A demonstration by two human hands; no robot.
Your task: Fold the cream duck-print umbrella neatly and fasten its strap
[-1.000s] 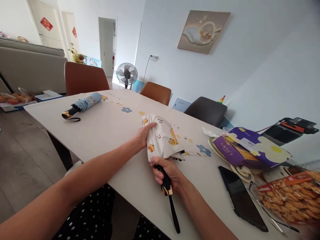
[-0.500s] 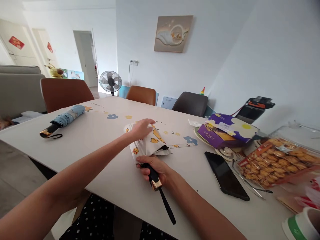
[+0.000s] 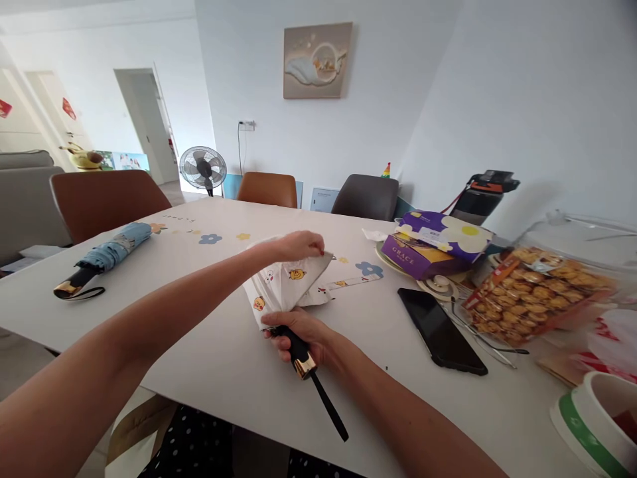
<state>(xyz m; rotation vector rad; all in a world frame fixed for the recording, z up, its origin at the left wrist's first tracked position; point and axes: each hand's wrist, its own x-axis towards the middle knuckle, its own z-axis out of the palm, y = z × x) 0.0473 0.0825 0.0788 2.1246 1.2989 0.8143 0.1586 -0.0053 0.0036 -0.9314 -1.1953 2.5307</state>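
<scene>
Soft daylight, brighter on the left wall (image 3: 99,50), greyer on the right wall (image 3: 547,99); wide-angle distortion stretches the edges.

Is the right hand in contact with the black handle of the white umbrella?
Touching. The head view shows the right hand wrapped around the black handle, below the white canopy.

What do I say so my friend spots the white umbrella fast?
Find the big pale table. Near its front edge, the right hand grips the white umbrella by its black handle. Yellow cartoon figures dot it, whereas the other umbrella is blue.
</scene>
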